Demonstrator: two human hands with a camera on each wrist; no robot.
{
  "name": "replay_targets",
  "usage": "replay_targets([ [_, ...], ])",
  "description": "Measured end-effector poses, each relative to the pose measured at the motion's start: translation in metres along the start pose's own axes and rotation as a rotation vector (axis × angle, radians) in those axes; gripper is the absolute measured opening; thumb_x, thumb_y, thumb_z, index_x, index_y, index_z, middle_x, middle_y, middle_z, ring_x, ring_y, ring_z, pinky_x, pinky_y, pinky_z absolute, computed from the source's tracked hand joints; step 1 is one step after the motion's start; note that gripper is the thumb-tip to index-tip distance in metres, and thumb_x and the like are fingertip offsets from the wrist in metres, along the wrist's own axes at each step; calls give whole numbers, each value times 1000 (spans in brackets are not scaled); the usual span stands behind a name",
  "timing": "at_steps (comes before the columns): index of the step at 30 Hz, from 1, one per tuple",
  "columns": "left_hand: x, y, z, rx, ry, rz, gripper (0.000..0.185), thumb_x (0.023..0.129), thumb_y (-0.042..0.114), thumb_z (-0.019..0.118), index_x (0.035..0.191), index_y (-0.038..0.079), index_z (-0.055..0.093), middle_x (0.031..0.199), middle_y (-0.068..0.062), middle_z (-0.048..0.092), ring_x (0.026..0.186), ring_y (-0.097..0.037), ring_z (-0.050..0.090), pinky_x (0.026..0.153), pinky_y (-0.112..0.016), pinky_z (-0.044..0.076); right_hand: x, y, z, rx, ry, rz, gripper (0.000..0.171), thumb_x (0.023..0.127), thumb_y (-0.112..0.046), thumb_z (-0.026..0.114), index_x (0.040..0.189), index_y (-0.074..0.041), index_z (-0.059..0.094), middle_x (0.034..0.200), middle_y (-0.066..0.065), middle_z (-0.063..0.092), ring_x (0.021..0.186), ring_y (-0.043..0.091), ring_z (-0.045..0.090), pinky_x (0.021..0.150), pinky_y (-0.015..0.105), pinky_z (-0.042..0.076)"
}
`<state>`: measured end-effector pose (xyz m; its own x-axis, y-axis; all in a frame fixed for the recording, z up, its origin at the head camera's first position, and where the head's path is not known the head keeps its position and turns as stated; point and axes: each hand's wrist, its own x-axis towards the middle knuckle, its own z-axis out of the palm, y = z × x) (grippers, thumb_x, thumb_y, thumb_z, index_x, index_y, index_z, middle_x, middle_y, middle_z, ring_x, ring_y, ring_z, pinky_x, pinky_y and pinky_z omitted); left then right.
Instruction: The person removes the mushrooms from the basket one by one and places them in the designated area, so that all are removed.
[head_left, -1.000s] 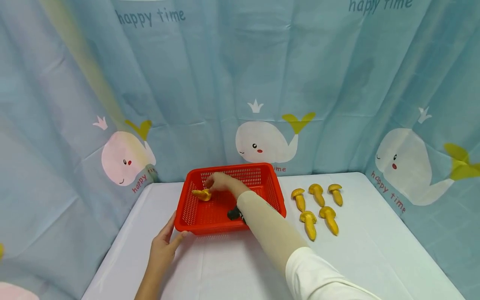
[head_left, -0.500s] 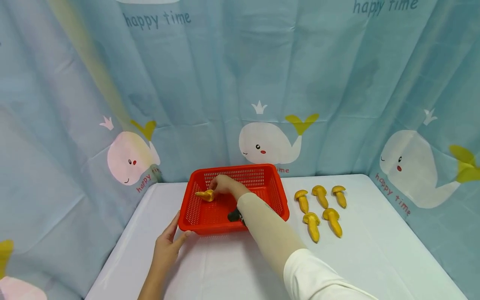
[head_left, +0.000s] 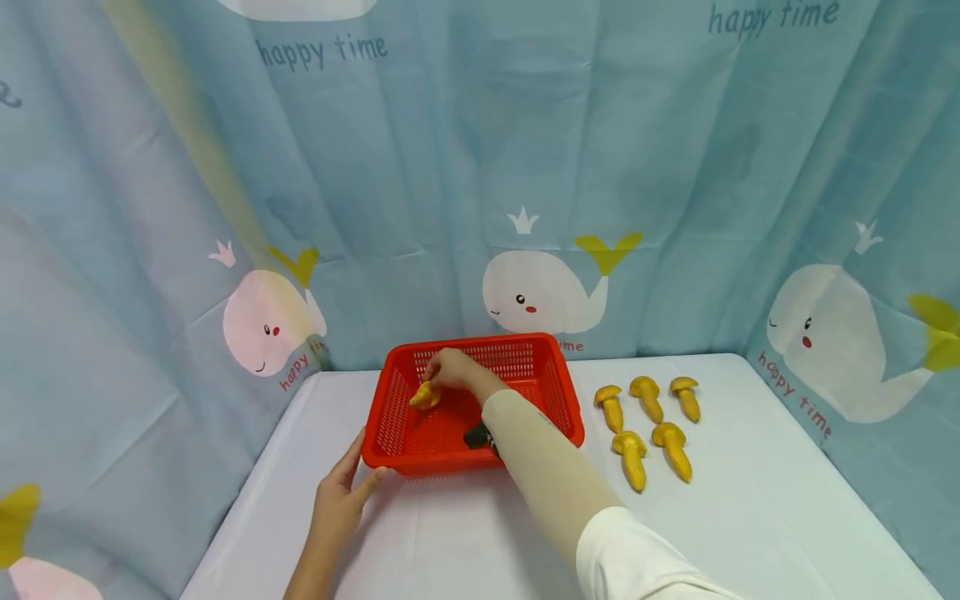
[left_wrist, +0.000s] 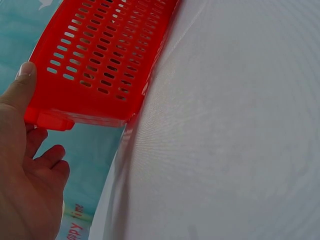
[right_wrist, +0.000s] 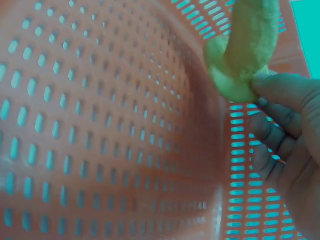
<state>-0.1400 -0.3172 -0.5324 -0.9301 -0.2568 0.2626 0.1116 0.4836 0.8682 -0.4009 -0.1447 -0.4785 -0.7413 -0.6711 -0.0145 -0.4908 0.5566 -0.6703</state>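
My right hand (head_left: 457,371) is inside the red plastic basket (head_left: 450,467), pinching a yellow mushroom (head_left: 425,396) by its cap. Up close in the right wrist view, thumb and fingers hold the cap edge of that mushroom (right_wrist: 250,45), and its stem points up in the picture. At the basket's near left corner, my left hand (head_left: 337,500) grips the rim. The left wrist view has the left thumb (left_wrist: 22,87) on the rim, with the fingers curled below it. Part of the basket floor is hidden by my right forearm.
Several more yellow mushrooms (head_left: 632,458) lie in two rows on the white table (head_left: 750,500), right of the basket. A blue curtain (head_left: 412,167) with whale prints hangs behind and at both sides. A dark wrist device (head_left: 476,435) sits under my right wrist.
The mushroom in my right hand has turned: its stem pointed left and now points down-left, towards me. My left hand stays on the basket corner. The whole view has shifted slightly.
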Motion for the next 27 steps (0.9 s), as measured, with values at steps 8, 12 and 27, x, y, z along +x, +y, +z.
replay_targets([
  [8, -1, 3, 4, 8, 6, -24, 77, 91, 37, 77, 157, 37, 39, 160, 11, 43, 152, -18, 35, 107, -7, 32, -6, -8, -18, 44, 30, -78, 6, 96, -11, 73, 98, -14, 77, 98, -2, 73, 89, 11, 64, 77, 21, 57],
  [12, 1, 0, 3, -7, 4, 8, 78, 90, 31, 79, 157, 34, 40, 160, 10, 43, 151, -10, 35, 106, -4, 31, -12, -18, -29, 77, 34, -96, 5, 96, -11, 73, 98, -12, 77, 100, -1, 73, 90, 13, 65, 76, 22, 58],
  [27, 0, 1, 0, -1, 7, 28, 78, 90, 24, 79, 158, 30, 41, 160, 6, 43, 148, 0, 35, 105, -1, 31, -45, -41, -68, 45, 101, -153, 8, 98, -19, 72, 104, -16, 77, 100, -6, 74, 94, 10, 66, 79, 20, 57],
])
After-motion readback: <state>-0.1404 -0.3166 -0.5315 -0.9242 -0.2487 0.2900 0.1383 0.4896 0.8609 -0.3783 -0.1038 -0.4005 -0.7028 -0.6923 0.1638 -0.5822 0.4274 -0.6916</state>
